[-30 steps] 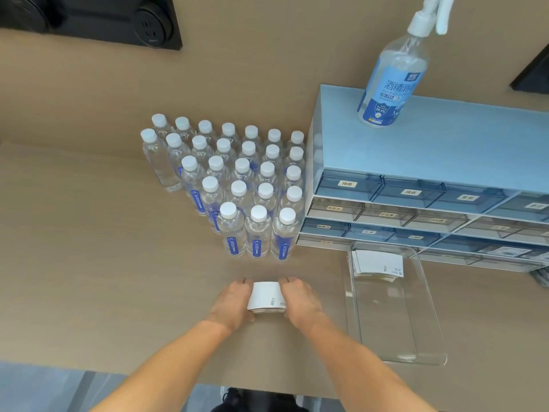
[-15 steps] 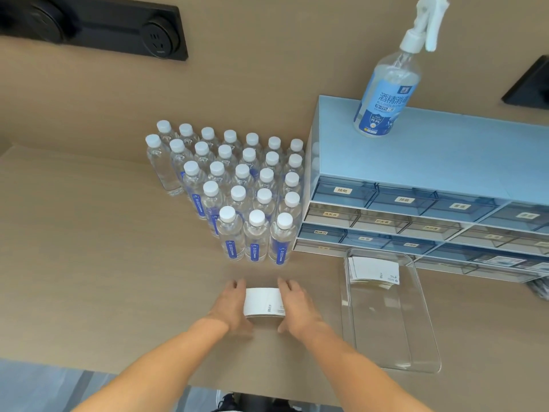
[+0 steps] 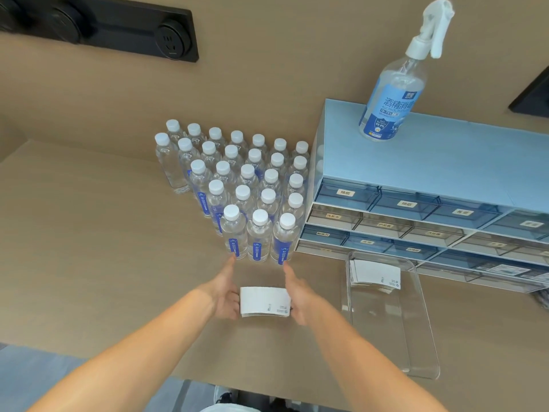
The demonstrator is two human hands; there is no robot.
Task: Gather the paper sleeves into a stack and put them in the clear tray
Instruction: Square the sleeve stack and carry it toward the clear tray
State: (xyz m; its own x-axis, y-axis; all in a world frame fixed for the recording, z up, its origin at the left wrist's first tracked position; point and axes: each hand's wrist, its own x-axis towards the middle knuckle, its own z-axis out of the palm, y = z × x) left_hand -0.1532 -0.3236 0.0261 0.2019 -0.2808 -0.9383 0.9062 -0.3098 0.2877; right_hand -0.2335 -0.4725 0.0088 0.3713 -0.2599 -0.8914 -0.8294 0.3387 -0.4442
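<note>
A neat stack of white paper sleeves [image 3: 264,301] lies flat on the tan table, in front of the water bottles. My left hand [image 3: 224,292] presses its left edge and my right hand [image 3: 300,295] presses its right edge, fingers stretched forward, so both hands clamp the stack between them. To the right stands the long clear tray [image 3: 416,346]. A second stack of white sleeves [image 3: 375,275] rests inside the tray at its far end.
Several rows of small water bottles [image 3: 242,185] stand just beyond my fingertips. A blue drawer unit [image 3: 430,197] with a spray bottle [image 3: 392,90] on top sits behind the tray. The table's front edge runs under my forearms.
The hands have straightened their fingers forward along the stack's sides, squaring it. The stack stays in the same spot on the table. The camera has tilted upward a little.
</note>
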